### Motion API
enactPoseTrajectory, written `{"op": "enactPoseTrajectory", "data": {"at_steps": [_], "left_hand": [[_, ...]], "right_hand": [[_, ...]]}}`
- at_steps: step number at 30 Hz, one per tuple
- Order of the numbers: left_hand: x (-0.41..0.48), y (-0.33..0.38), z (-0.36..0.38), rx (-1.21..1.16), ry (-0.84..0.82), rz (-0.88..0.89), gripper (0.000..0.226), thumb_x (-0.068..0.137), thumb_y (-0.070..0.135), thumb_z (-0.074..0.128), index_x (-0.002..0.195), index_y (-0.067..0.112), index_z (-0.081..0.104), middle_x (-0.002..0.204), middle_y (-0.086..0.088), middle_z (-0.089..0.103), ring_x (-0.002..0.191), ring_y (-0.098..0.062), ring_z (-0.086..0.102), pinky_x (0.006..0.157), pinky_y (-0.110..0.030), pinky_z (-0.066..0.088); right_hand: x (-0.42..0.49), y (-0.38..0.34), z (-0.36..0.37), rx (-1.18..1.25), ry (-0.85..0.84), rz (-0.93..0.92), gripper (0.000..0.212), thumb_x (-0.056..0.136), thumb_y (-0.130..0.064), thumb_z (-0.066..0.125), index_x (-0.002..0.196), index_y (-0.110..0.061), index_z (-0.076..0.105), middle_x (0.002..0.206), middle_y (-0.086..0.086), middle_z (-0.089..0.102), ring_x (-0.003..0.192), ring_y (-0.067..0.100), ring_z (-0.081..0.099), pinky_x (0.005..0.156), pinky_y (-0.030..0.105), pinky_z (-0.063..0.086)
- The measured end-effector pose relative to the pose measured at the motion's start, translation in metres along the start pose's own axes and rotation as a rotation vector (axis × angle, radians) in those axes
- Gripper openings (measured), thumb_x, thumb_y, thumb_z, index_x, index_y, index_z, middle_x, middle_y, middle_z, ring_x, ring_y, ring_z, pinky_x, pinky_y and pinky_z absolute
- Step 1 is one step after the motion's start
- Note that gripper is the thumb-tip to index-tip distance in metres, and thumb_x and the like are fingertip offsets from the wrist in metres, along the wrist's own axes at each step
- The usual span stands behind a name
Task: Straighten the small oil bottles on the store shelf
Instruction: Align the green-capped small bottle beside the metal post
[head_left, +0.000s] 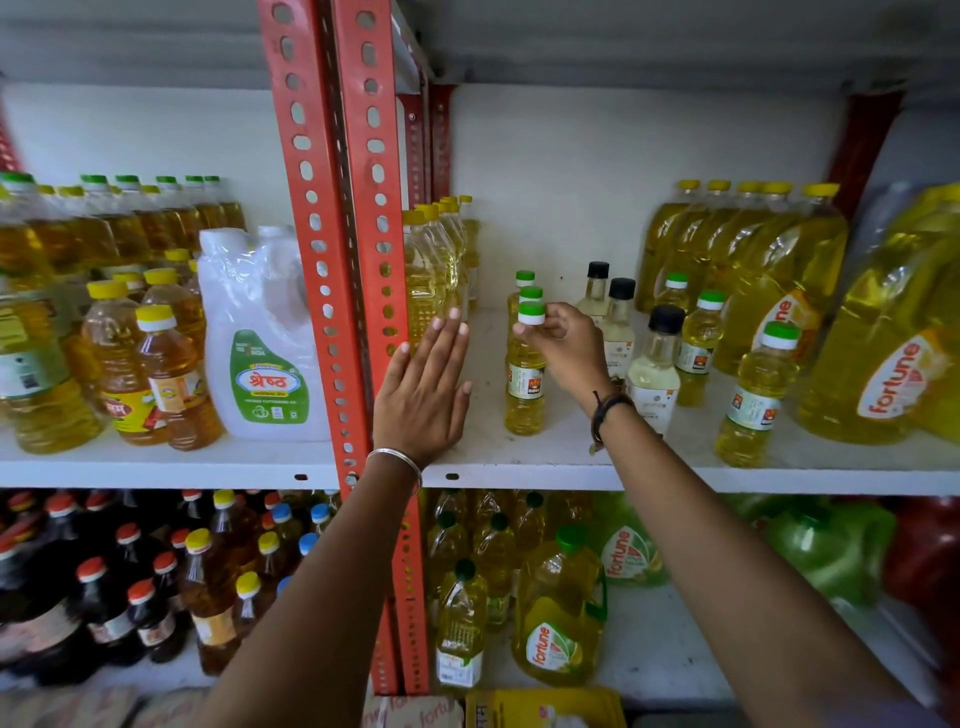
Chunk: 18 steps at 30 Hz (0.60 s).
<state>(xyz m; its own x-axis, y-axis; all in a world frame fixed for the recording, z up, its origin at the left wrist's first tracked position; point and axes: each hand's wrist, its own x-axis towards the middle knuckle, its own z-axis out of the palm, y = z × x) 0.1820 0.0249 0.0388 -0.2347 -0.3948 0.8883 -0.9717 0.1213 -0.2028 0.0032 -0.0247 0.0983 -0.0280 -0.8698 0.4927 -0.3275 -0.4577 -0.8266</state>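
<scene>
Right hand (569, 348): fingers pinched around the green cap of a small oil bottle (525, 371), which stands upright on the white shelf (545, 467), front of a short row of three green-capped bottles. Left hand (423, 387): open flat, fingers spread and extended, holding nothing, held against the red upright post (358, 291) and a tall yellow-capped bottle (423, 280). Black-capped bottles (655, 364) stand just right of the row.

Head cam, close, faces fwd and slightly down at white shelf (519, 465); single view.
</scene>
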Motion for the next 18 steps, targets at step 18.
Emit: {"op": "enactPoseTrajectory", "data": {"at_steps": [18], "left_hand": [[0.0,0.0,0.001,0.007,-0.004,0.0,0.058,0.097,0.034,0.028,0.148,0.006,0.028,0.156,-0.009,0.022,0.144,-0.019,0.017,0.117,-0.034,0.002]], "right_hand": [[-0.03,-0.009,-0.015,0.039,-0.033,-0.019,0.031,0.081,-0.025,0.07,0.108,-0.01,0.067,0.106,0.007,0.071,0.095,0.013,0.064,0.081,0.023,0.048]]}}
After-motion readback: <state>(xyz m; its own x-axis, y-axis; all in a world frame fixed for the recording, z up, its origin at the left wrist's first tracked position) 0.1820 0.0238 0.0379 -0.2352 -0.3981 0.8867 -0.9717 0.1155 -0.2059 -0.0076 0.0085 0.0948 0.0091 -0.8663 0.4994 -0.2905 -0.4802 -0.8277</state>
